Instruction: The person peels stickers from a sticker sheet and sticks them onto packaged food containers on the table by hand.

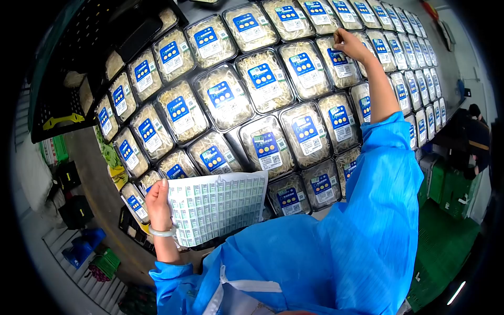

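1. Black perforated plastic is being shown at the far left in a large crate [63, 68], with a yellow strip [62, 119] being seen at its lower edge.
2. Leafy greens [107, 151] are being glimpsed beside the leftmost packs, past the edge of the tabletop [197, 11].
3. A printed sheet [218, 202] is being gripped at its left edge by the left hand [159, 202], the thumb being pressed on top; a pale bangle [162, 231] is being worn on that wrist.
4. The sheet, covered with rows of small green-and-white stickers, is being held tilted over the nearest packs, its lower edge being kept near the blue garment [294, 247].
5. Clear-lidded packs [270, 84] of pale, thin strands are being carried in close rows by the tabletop, blue-and-white labels being shown on their lids.
6. The right hand [350, 46] is being stretched across the rows, fingertips being kept narrow, close together, just by the upper part of one pack's label [340, 59]; whether a sticker is being pinched cannot be told.
7. Green crates [446, 189] are being seen stacked beyond the packs at the right, near another person [476, 142] in dark clothing.
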A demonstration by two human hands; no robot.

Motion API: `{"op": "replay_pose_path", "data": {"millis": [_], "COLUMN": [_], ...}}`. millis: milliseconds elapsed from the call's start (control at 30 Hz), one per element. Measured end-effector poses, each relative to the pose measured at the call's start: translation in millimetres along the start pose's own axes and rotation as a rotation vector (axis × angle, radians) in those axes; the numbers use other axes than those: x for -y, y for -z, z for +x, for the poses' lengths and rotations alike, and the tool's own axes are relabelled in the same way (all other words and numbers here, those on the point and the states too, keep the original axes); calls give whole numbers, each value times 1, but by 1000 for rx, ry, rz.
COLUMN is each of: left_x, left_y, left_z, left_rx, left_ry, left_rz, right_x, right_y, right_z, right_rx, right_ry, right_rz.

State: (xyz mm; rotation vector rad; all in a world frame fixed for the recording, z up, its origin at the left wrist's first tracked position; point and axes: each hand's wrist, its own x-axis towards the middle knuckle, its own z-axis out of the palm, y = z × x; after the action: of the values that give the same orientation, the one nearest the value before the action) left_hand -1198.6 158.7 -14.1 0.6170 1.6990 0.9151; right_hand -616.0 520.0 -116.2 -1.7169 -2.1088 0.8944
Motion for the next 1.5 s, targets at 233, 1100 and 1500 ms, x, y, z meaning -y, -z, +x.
{"op": "replay_pose_path", "data": {"millis": [233,1100,1500], "left_x": [-8,7,2], "left_y": [-6,35,61], "left_z": [4,10,-2], "left_rx": [54,-125,-292], "left_ry": [-30,-1,-114], "left_rz": [79,-242,-563], "right_x": [25,218,314], "right_y": [12,-114,-184], "right_z": [-1,194,-113], "right_rx": [-54,-82,469], "right_ry": [-226,136,116], "right_rz": [-646,-673,784]}}
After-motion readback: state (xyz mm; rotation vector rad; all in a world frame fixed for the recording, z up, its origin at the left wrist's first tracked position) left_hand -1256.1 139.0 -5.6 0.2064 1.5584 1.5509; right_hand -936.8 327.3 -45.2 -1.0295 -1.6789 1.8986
